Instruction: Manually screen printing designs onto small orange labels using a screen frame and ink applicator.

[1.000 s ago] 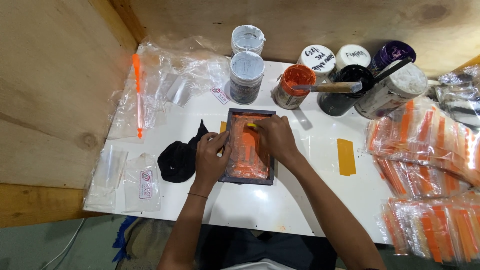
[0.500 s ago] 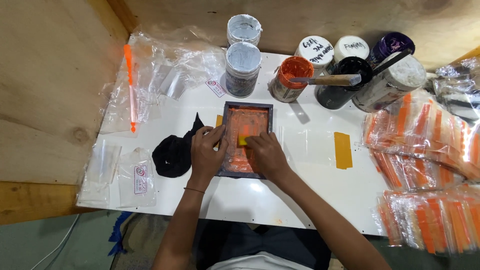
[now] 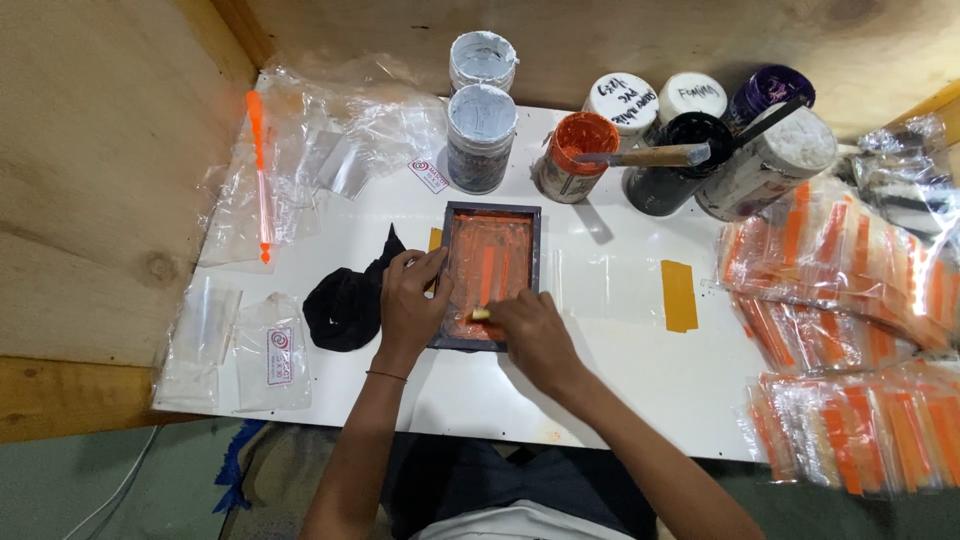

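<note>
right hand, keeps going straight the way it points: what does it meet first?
The right hand points up-left across the small dark-framed screen. Carrying on over the orange mesh, it would likely meet the left hand on the frame's left edge first; depth is unclear.
</note>
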